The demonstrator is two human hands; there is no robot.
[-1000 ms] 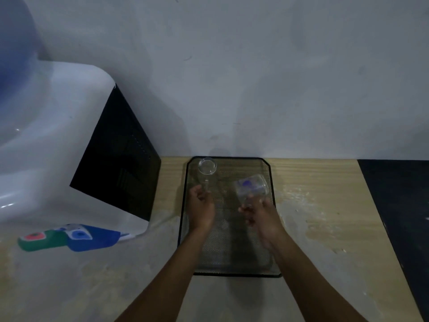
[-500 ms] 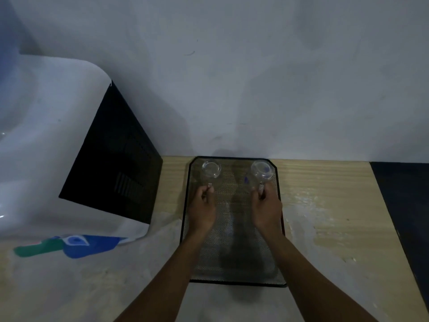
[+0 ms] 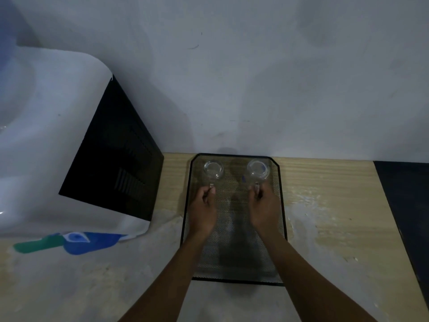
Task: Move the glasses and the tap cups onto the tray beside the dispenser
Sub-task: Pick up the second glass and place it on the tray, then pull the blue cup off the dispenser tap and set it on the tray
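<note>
Fingers point(image 3: 210, 189) apparently pinch glass point(image 3: 213, 169) handle; tray point(image 3: 234, 278) rear.

place: home or office drinks corner | cues: water dispenser point(image 3: 46, 140), mesh tray point(image 3: 234, 263) (bare wall)

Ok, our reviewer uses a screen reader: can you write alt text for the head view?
Two bare hands, left hand and right hand, each pinch the handle of a clear glass cup, left cup and right cup, standing at the far end of a black mesh tray on a wooden counter, beside a white water dispenser.
</note>
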